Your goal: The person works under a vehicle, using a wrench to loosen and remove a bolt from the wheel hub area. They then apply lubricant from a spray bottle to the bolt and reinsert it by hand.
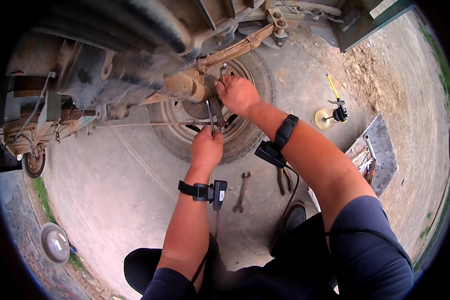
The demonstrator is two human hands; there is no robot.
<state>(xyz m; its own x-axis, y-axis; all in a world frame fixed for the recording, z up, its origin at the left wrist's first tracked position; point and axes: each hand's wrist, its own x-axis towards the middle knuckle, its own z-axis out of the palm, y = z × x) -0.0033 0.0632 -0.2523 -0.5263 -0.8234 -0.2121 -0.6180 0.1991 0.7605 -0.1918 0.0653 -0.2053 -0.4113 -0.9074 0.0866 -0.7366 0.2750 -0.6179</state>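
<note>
Beneath the vehicle, both my hands are at the inner side of a wheel (266,82), around its rusty axle and brake parts. My left hand (207,148) is closed round the lower end of a slim metal wrench (209,111), which points upward beside the axle end. A thin rod with a spring (195,123) runs left from the bracket near that hand. Higher and to the right, my right hand (239,95) is closed on a second wrench (223,69); its ring-shaped end shows above the fingers. The lower part of that wrench is hidden by the hand.
A rusty leaf spring (237,49) and axle housing (135,75) hang close above. On the concrete lie an open-ended wrench (242,192) and pliers (284,181). At right stand an oil can (324,120) and a metal tray (386,162) with tools. A bowl (55,243) sits far left.
</note>
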